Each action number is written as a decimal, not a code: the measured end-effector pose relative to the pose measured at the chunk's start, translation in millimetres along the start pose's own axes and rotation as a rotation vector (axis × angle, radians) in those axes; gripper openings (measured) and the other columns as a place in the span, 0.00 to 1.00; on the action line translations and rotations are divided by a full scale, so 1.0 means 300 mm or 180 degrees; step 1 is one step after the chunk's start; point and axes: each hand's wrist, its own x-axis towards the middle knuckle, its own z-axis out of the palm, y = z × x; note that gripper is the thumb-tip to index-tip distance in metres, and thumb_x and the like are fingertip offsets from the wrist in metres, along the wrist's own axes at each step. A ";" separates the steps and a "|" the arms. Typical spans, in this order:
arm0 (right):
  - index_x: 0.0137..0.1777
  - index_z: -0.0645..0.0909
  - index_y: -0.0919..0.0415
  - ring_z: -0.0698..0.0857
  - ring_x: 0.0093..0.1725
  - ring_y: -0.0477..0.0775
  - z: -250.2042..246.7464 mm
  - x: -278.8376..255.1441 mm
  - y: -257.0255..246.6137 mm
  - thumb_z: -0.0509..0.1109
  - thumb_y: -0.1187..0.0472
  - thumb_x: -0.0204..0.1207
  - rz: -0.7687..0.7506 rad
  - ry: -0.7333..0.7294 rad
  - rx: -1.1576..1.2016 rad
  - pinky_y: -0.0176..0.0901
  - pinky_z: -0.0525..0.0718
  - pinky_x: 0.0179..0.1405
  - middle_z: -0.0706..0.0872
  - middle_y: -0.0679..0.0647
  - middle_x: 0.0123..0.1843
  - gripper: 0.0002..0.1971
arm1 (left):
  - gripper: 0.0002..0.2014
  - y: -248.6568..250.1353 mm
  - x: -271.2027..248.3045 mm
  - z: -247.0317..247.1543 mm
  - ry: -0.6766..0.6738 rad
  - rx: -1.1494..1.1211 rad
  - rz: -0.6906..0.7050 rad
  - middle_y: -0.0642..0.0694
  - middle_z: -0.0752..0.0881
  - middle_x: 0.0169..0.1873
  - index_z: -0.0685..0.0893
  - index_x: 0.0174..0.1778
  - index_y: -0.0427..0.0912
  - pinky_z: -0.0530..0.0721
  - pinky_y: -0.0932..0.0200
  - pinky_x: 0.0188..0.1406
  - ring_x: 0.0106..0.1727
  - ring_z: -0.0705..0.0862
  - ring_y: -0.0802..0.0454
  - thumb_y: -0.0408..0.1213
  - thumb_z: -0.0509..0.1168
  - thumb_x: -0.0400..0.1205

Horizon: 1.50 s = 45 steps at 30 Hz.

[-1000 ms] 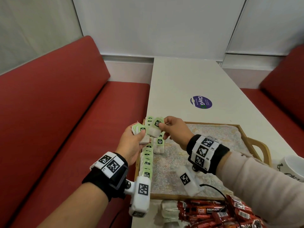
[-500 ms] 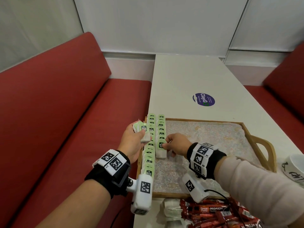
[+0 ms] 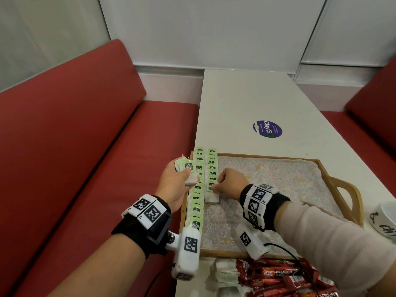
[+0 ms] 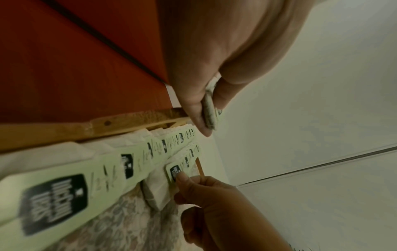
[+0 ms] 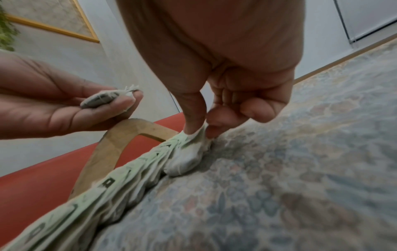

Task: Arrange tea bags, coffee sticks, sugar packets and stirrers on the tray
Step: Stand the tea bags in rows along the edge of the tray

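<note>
The long white worktop point(image 3: 246, 99) carries a rectangular wooden tray point(image 3: 342, 189) lined with pale floral cloth, its long axis running across the person's front. Everything here is placed from that tray. Along its left edge lies a full row of green-tagged white tea bags point(image 3: 196, 202), running from the near rim to the far rim. Just right of that row a second, shorter row point(image 3: 212, 166) starts at the far rim and stops about halfway down the tray. A heap of red coffee sticks point(image 3: 276, 275) lies on the worktop against the near rim, and a white mug point(image 3: 383, 219) stands past the right handle.

The right hand point(image 3: 231, 182) is over the tray at the near end of the shorter row, thumb and forefinger pinching the green tag of the newest tea bag point(image 3: 211, 192), which rests on the cloth. The left hand point(image 3: 175, 183) hovers just outside the left rim, fingers curled round a small stack of spare tea bags point(image 3: 186, 168).

The row's open end points toward the person, so the next bag likely belongs directly nearward of the pinched one; the right hand is nearer that spot.
</note>
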 end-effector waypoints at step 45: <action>0.39 0.79 0.59 0.75 0.15 0.41 -0.016 -0.075 0.032 0.70 0.63 0.78 -0.0388 -0.0669 0.0789 0.35 0.77 0.27 0.86 0.55 0.41 0.07 | 0.06 -0.008 -0.041 -0.010 0.0235 0.0404 0.0114 0.38 0.84 0.51 0.78 0.46 0.46 0.84 0.54 0.38 0.50 0.84 0.43 0.32 0.59 0.86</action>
